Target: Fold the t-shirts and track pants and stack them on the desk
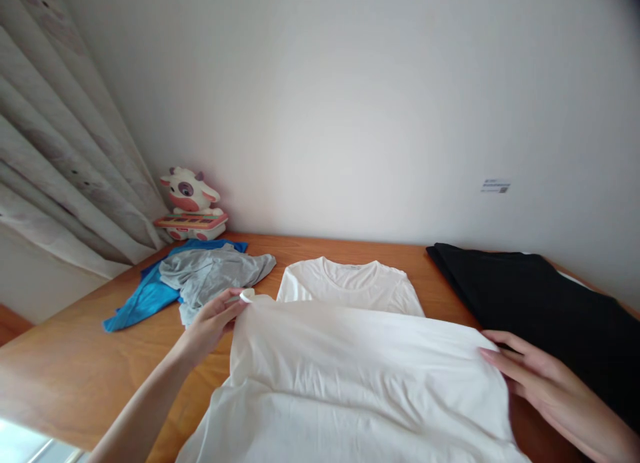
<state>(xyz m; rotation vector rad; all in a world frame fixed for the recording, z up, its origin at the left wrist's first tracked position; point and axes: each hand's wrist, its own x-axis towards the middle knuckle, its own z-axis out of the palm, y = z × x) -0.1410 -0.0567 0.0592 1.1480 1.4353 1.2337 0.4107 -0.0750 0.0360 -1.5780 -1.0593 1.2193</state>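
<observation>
Head view: I judge the white shirt at six o'clock light and soft, best held by its upper corners, pinched by left hand at eight and right hand at four.

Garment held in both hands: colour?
White, no pattern visible on the part in sight. The garment shows best in the head view.

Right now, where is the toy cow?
In the head view, the toy cow sits left, at the back of the table, beside the curtain, behind the blue clothing.
</observation>
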